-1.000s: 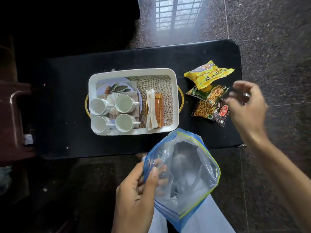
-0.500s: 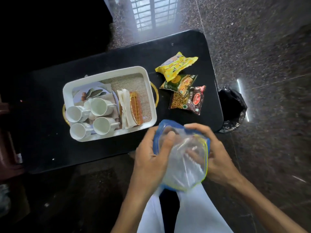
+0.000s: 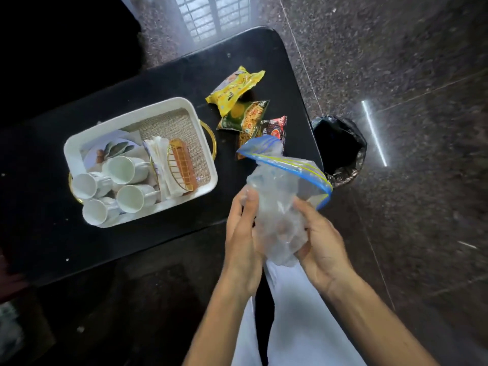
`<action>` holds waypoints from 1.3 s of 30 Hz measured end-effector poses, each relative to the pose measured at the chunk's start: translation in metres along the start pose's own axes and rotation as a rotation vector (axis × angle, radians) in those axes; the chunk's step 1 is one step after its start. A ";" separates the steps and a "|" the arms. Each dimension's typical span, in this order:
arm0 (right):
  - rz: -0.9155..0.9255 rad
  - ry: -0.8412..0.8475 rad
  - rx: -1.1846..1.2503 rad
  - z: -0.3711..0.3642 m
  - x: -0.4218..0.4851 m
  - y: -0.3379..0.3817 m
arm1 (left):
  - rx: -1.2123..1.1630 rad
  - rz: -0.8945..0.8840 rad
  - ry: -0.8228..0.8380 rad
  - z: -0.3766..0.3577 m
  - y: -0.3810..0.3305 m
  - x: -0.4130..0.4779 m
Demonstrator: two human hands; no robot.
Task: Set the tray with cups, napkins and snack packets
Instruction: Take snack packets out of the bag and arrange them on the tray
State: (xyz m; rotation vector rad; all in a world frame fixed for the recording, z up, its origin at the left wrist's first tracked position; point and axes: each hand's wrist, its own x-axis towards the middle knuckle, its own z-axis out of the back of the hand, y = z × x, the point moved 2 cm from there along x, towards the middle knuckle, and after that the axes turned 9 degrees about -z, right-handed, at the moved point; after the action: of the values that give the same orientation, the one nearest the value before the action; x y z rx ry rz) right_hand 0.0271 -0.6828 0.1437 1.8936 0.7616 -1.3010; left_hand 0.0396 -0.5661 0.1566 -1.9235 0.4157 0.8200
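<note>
A white tray (image 3: 184, 107) with gold handles sits on the black table (image 3: 39, 233). It holds several white cups (image 3: 126, 171), folded napkins (image 3: 161, 165) and a gold napkin holder (image 3: 182, 165). Three snack packets lie on the table right of the tray: a yellow packet (image 3: 235, 88), a green packet (image 3: 244, 116) and a red and black packet (image 3: 274, 128). My left hand (image 3: 243, 233) and my right hand (image 3: 322, 247) together crumple a clear zip bag (image 3: 280, 202) with a blue top, in front of the table's near right corner.
A small bin lined with a black bag (image 3: 343, 151) stands on the dark stone floor just past the table's right end. My white trouser legs (image 3: 298, 313) show below the hands. A dark chair edge is at the far left.
The right hand came from the packets to the bag. Both hands then squeezed the open bag into a crumpled bundle and shifted right, towards the bin. The view swung left.
</note>
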 end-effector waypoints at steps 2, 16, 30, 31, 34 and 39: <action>-0.031 -0.018 -0.244 0.006 0.002 0.002 | 0.046 -0.040 0.075 0.004 0.002 0.013; -0.164 0.274 -0.096 0.060 -0.025 0.044 | 0.193 -0.181 0.122 -0.022 0.027 0.054; 0.557 -0.653 -0.887 0.186 0.102 0.168 | 0.553 -0.005 0.012 -0.120 0.131 0.100; 0.553 -0.751 -0.898 0.192 0.122 0.174 | 0.565 0.004 0.015 -0.126 0.137 0.099; 0.489 -0.906 -1.062 0.198 0.186 0.181 | 0.523 0.068 0.043 -0.139 0.149 0.091; 0.470 -0.853 -1.259 0.190 0.276 0.166 | 0.465 0.041 -0.003 -0.139 0.152 0.096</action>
State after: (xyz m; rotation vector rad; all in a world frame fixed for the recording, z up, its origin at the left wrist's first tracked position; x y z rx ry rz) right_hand 0.1456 -0.9115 -0.1269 0.3799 0.4184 -0.8158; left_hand 0.0688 -0.7552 0.0334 -1.4854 0.5892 0.6802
